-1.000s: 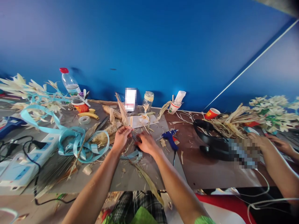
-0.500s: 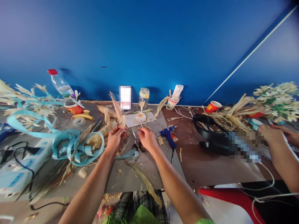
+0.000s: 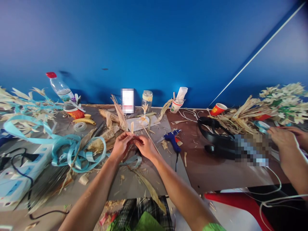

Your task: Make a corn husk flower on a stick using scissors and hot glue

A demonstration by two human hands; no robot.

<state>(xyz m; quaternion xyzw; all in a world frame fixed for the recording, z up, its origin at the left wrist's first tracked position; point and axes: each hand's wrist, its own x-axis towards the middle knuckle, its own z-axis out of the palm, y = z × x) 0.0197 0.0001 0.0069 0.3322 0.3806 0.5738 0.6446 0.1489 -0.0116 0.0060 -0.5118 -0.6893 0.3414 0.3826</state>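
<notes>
A short pale strip of corn husk point(image 3: 132, 126) stands up from the fingertips of my left hand point(image 3: 121, 146), which pinches it. My right hand point(image 3: 145, 147) meets the left at the strip's lower end, its thumb and fingers pressed together there; the exact grip is partly hidden. Just beyond the hands, a small husk flower point(image 3: 144, 110) stands over a white sheet point(image 3: 154, 121). A thin stick point(image 3: 151, 138) slants down beside my right hand. To the right lies a blue hot glue gun point(image 3: 172, 140). Long dry husks point(image 3: 118, 112) and corn cobs point(image 3: 96, 145) are left of the hands.
Light-blue ribbon point(image 3: 72, 150) and a power strip point(image 3: 24, 173) spread over the left side. A bottle point(image 3: 60, 88), glass jar point(image 3: 147, 97) and paper cup point(image 3: 176, 106) stand along the wall. Rightward lie a black headset point(image 3: 216, 141) and another person's hand point(image 3: 280, 136).
My right hand has moved left to meet my left hand at the husk strip. The scissors that showed between the hands are now covered. The view has shifted slightly.
</notes>
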